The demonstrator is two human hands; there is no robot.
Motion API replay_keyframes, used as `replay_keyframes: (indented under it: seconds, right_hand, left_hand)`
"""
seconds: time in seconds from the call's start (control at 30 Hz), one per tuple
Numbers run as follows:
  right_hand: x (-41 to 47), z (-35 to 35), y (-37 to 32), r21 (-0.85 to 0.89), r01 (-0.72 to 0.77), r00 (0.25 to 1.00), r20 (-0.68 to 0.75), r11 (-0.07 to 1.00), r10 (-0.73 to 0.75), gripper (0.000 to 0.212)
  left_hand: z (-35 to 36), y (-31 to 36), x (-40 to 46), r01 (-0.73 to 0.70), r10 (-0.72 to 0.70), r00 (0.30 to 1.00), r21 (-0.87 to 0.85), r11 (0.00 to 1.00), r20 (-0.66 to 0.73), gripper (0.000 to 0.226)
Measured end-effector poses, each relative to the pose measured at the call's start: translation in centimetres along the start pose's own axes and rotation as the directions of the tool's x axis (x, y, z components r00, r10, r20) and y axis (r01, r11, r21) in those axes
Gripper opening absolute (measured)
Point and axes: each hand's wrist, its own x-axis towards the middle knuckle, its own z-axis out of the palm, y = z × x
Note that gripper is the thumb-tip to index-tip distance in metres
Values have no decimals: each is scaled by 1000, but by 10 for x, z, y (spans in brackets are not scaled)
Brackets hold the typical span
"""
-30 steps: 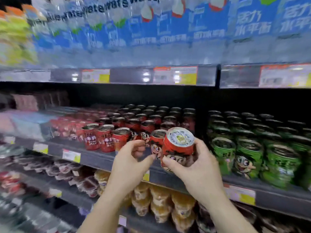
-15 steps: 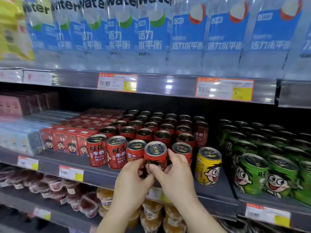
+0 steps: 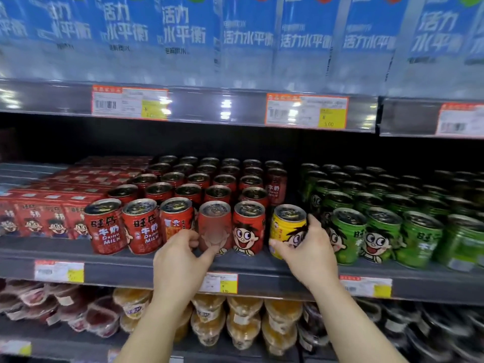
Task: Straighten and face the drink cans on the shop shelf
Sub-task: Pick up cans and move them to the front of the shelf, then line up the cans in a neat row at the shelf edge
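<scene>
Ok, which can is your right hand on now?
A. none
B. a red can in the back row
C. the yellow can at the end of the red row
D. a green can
C: the right hand has its grip around the yellow can, which stands at the shelf front between the red cans and the green cans.

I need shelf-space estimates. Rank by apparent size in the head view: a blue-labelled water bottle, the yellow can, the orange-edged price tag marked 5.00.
1. Blue-labelled water bottle, though cropped.
2. Orange-edged price tag.
3. Yellow can, partly covered by the right hand; close to the tag, unsure.
</scene>
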Motion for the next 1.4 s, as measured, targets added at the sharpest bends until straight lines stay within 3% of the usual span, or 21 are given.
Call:
replay_keyframes:
  seconds: [0.1,0.2,0.33,0.43,0.57,0.73,0.93,1.03,1.27,1.4]
  right_hand:
    - [0,-2,-4,50,-15,998,63,999,12,63]
    - [-15,-12,-2,196,16,999,48,980,-26,64]
    - [-27,-47,19,326,51,998,12,944,-58,67]
    - [-27,-94,57,318,28,998,-61,948,-9,68]
    - [-24,-169,123,261,-16,980,-188,965,68,77]
    - [-6,-263,212,190,-11,944,-321,982,72,61]
    - [52,-357,314,64,-39,916,-397,997,61,75]
    - [90,-385,348,50,-23,914,-404,998,41,70]
    - [148,-375,395,15,-43,960,-275,999,45,50]
    - [153,-372,404,-43,-77,969,-239,996,64,49]
  left_hand:
    - [-4,7,-6,8,-8,1000,-12,1000,-25,30]
    - [-7,33,-22,-55,45,993,-90,994,-106,28]
    - [12,96,-51,-230,236,972,-235,944,-3,23]
    - [43,141,-70,-262,319,939,-333,906,129,38]
    - [98,211,-108,-302,442,863,-454,838,242,41]
    - [183,305,-165,-354,568,776,-557,751,273,41]
    - [267,402,-211,-269,503,810,-571,776,302,44]
    - [295,433,-218,-228,439,846,-539,811,303,43]
    - [320,455,-217,-169,320,903,-449,878,286,43]
    - [328,459,-210,-171,300,913,-407,897,276,47]
